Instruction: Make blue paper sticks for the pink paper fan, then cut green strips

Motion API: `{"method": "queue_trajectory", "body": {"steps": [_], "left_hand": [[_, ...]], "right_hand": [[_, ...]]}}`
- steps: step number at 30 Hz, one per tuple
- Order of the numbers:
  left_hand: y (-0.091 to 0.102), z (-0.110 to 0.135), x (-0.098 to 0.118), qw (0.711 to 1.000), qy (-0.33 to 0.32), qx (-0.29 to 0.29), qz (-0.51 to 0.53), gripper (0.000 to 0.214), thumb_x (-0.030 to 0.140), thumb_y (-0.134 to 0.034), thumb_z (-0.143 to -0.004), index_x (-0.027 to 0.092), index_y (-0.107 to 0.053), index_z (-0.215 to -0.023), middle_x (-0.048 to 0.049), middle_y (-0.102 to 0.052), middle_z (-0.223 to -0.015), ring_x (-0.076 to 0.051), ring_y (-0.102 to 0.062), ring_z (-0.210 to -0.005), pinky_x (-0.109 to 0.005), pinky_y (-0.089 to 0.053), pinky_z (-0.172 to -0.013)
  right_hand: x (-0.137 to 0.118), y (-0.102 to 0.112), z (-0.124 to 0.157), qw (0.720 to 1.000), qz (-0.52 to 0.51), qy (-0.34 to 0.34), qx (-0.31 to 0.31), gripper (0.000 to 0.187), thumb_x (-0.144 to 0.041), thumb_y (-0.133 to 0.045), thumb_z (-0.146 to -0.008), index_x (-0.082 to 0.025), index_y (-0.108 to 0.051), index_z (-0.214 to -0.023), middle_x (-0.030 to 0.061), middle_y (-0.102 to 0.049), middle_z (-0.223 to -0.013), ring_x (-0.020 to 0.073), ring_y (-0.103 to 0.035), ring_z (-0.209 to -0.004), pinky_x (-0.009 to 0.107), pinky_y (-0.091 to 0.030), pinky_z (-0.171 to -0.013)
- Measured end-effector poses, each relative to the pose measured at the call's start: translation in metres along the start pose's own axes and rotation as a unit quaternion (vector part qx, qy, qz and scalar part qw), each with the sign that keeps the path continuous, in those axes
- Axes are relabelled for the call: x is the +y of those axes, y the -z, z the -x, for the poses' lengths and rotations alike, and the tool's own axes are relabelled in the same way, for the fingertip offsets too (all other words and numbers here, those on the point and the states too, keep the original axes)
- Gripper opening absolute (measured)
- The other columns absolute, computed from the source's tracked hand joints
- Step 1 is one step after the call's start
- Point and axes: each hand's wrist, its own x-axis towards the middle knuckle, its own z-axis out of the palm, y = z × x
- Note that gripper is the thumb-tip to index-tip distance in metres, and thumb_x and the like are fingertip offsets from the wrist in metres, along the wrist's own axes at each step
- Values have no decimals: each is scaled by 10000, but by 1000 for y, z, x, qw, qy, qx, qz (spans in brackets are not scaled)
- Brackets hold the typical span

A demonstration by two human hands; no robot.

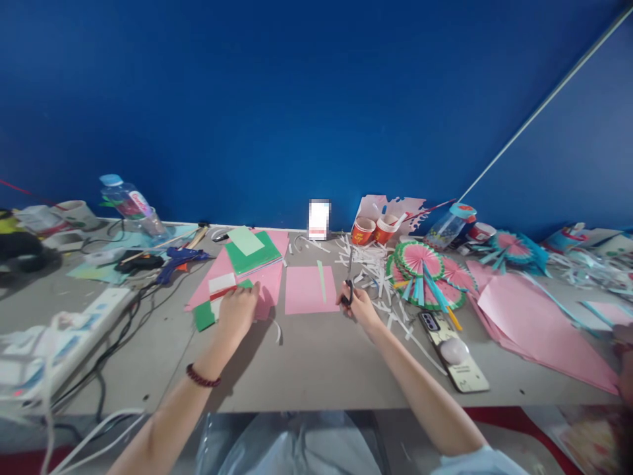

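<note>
My right hand (pixel 362 307) grips the dark handles of a pair of scissors (pixel 350 272), whose blades point away from me. Just left of the scissors a pink sheet (pixel 304 290) lies flat with a narrow pale green strip (pixel 322 282) across it. My left hand (pixel 241 309) rests on a heap of paper pieces, fingers bent down, and what lies under the fingertips is hidden. Beside it are a white and red piece (pixel 222 285) and a small green piece (pixel 204 316). A green sheet (pixel 262 254) lies on larger pink paper (pixel 271 290) behind that hand.
White paper scraps (pixel 363 267) spread beyond the scissors, near two red cups (pixel 363 231). Watermelon-patterned paper fans (pixel 419 260) and a phone (pixel 455 353) lie to the right. On the left are a blue glue gun (pixel 180 262), a bottle (pixel 129 199) and a power strip (pixel 84 330) with cables.
</note>
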Motion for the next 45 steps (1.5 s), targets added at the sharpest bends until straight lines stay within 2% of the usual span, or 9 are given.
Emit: {"method": "queue_trajectory", "body": {"steps": [6,10,16,19,24,28,32,38,45], "left_hand": [[13,-8,2,983,22,147,112,325,118,-455,-815,154,-637,-1082,-119,-690,-766,-258,-634,-792,-400,-399,-797],[42,-15,25,900,16,240,363,246,211,-529,-813,200,-643,-1031,-72,-696,-827,-197,-627,-778,-336,-447,-766],[67,-41,56,687,34,71,722,412,279,-632,-743,185,-558,-1137,-29,-626,-815,-106,-558,-588,-228,-483,-514],[53,-56,60,635,53,51,769,436,267,-677,-697,185,-567,-1111,-6,-594,-785,-82,-520,-538,-214,-479,-470],[19,-60,64,588,109,70,799,469,274,-716,-663,193,-570,-1101,4,-582,-788,-95,-553,-610,-202,-492,-481],[1,-50,75,488,114,9,865,522,306,-740,-653,235,-566,-1140,32,-590,-739,-85,-576,-602,-207,-493,-549],[-10,-43,88,506,72,-84,856,380,344,-770,-627,163,-667,-945,-29,-675,-770,-156,-634,-738,-280,-509,-711],[-15,-41,95,579,93,-71,807,285,391,-735,-649,137,-683,-766,-62,-711,-738,-188,-644,-663,-284,-512,-614],[0,-43,86,532,92,-19,841,555,363,-749,-634,161,-572,-1119,-61,-714,-869,-186,-660,-742,-273,-528,-643]], "right_hand": [[-4,-1,2,1000,6,4,5,624,-737,-437,-725,-143,-569,-585,-39,-401,-444,47,-328,-352,186,-227,-351],[-10,-2,6,1000,-8,26,8,572,-690,-472,-744,-141,-606,-658,-33,-422,-475,58,-342,-381,193,-237,-363],[-8,-1,4,993,-71,92,-18,459,-553,-647,-683,-146,-666,-893,6,-559,-665,76,-416,-481,208,-328,-444],[-7,-1,4,991,-96,94,-17,353,-460,-704,-655,-156,-667,-830,0,-563,-663,93,-458,-531,217,-366,-494],[-7,-6,5,988,-94,119,-42,248,-373,-715,-649,-158,-592,-630,4,-568,-677,106,-507,-579,219,-403,-528],[-5,-9,4,994,-81,79,-9,280,-396,-722,-628,-165,-569,-663,-25,-531,-586,92,-479,-463,218,-393,-449],[-4,-9,3,995,-70,66,7,314,-442,-711,-628,-167,-566,-676,-34,-517,-544,96,-473,-418,228,-393,-418],[-7,-9,4,997,-26,65,32,349,-481,-705,-616,-170,-559,-679,-38,-500,-511,92,-457,-409,223,-384,-402],[-6,-11,7,999,-16,12,-34,358,-471,-701,-620,-154,-579,-732,-31,-536,-537,85,-471,-404,194,-363,-364]]}}
